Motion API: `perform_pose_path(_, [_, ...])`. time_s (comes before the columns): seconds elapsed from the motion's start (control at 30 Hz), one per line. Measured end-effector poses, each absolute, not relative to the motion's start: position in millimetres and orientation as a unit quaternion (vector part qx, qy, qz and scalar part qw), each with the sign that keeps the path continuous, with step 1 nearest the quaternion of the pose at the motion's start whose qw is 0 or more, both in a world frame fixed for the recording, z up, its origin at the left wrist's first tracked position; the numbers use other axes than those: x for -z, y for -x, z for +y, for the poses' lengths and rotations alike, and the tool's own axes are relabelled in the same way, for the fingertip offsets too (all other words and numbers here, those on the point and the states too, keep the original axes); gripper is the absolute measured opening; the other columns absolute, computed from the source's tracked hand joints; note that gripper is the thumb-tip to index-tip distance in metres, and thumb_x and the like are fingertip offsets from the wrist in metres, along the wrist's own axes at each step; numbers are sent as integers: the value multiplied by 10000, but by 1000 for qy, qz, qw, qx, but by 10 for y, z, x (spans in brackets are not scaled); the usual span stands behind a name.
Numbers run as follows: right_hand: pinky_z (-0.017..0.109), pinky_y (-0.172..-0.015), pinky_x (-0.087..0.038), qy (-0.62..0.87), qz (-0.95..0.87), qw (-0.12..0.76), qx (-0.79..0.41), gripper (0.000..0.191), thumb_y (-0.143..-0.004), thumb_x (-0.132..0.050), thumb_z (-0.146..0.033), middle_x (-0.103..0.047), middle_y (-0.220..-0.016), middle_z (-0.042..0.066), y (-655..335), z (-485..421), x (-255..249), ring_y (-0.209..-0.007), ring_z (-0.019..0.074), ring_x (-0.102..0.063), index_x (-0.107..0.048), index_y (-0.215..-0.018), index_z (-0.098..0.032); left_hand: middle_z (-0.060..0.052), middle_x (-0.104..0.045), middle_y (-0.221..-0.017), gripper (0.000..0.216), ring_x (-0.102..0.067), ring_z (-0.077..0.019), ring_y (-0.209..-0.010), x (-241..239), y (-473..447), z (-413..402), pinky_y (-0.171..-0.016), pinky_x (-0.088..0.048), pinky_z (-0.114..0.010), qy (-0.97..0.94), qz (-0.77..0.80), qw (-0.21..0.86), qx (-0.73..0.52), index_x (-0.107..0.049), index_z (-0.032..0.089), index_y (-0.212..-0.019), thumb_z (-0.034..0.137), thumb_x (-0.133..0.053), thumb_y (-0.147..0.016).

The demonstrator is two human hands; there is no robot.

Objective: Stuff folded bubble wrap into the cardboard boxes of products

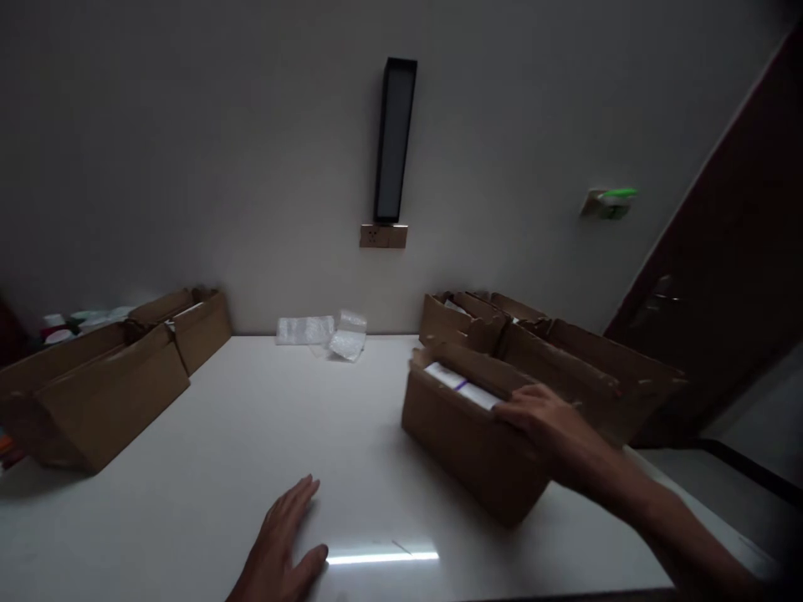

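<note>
My right hand (pixel 539 418) is closed over the near rim of an open brown cardboard box (pixel 470 439) on the right side of the table. Inside that box stand white packets (pixel 461 385) with a thin purple mark, and my fingertips lie close beside them. The inner side of the fingers is hidden by the rim. Low in the middle, my left hand (pixel 279 543) hovers at or just above the white table (pixel 251 451), fingers stretched and thumb apart, holding nothing.
Further open boxes (pixel 558 368) stand behind the right one. Two more cardboard boxes (pixel 113 393) line the left edge. Clear bubble wrap (pixel 323 330) lies by the wall below a socket (pixel 383 237). A dark door (pixel 703 251) is at right.
</note>
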State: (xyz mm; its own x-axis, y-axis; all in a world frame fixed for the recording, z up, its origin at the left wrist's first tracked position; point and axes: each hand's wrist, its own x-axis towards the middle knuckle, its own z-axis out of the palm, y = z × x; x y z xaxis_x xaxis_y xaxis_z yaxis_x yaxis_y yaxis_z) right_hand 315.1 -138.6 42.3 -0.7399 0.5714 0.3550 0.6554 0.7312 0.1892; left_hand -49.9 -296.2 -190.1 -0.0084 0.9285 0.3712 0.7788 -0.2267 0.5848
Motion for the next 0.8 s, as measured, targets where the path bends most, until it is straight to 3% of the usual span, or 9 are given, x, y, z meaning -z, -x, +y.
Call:
perform_pose_path(0.13, [341,-855,-429,188,-962,188,65,311,-906,-417,-44,-653,-675,2,-2597,-1792,-394,-621,129,-576,-620,-730,-201,-135,-356,-1576,791,-386,-332,-1425,1580,386,-3156,-1144,-373,-537,-578,663,204,-430,-292,229,-1528,313,-629,-818])
perform_pose_path(0.23, [404,-950,-426,103,-955,275,32,140,-932,-534,-176,-718,-869,36,-2360,-1875,-392,-813,172,-650,-668,-934,-218,-147,-341,-1579,850,-391,-337,-1420,1444,435,-3196,-1143,-372,-535,-506,670,215,-498,-254,212,-1529,326,-641,-781])
perform_pose_path(0.33, [443,-982,-454,177,-894,412,-12,236,-906,-623,-324,-700,-1162,92,-2432,-1771,-243,-1096,260,-632,-660,-1128,-254,-160,-412,-1535,875,-441,-337,-1387,1449,589,-3234,-1121,-410,-514,-446,677,216,-545,-248,210,-1523,379,-664,-772])
perform_pose_path(0.4, [404,-903,-523,289,-838,451,-100,227,-922,-586,-385,-721,-1114,82,-2543,-1686,-2,-1054,267,-660,-688,-1088,-268,-157,-464,-1499,891,-472,-344,-1362,1509,661,-3261,-1110,-428,-505,-421,686,216,-554,-285,213,-1508,404,-703,-744])
perform_pose_path(0.5, [367,-840,-572,374,-796,368,-301,364,-922,-536,-515,-748,-1004,83,-2572,-1663,453,-965,274,-695,-720,-1048,-227,-132,-536,-1441,843,-527,-345,-1312,1618,642,-3238,-1087,-460,-485,-404,682,214,-571,-379,227,-1459,402,-727,-711])
perform_pose_path(0.6, [402,-942,-533,362,-767,283,-449,484,-960,-435,-554,-717,-1142,100,-2364,-1716,741,-1043,279,-666,-674,-1197,-205,-146,-639,-1303,792,-600,-359,-1218,1640,585,-3084,-1022,-515,-477,-370,682,220,-592,-463,189,-1389,403,-737,-677])
perform_pose_path(0.7, [424,-1013,-478,330,-752,287,-493,520,-992,-357,-548,-657,-1278,101,-2048,-1627,758,-1137,275,-615,-624,-1290,-215,-161,-681,-1202,842,-642,-376,-1135,1530,672,-2808,-957,-549,-488,-357,686,232,-590,-481,144,-1350,383,-775,-598])
perform_pose_path(0.8, [427,-1068,-427,282,-768,308,-485,531,-1020,-280,-516,-624,-1339,77,-1738,-1252,745,-1210,256,-570,-586,-1347,-230,-162,-648,-1255,853,-614,-356,-1179,1375,899,-2459,-1007,-512,-476,-377,671,223,-598,-462,153,-1348,397,-772,-592])
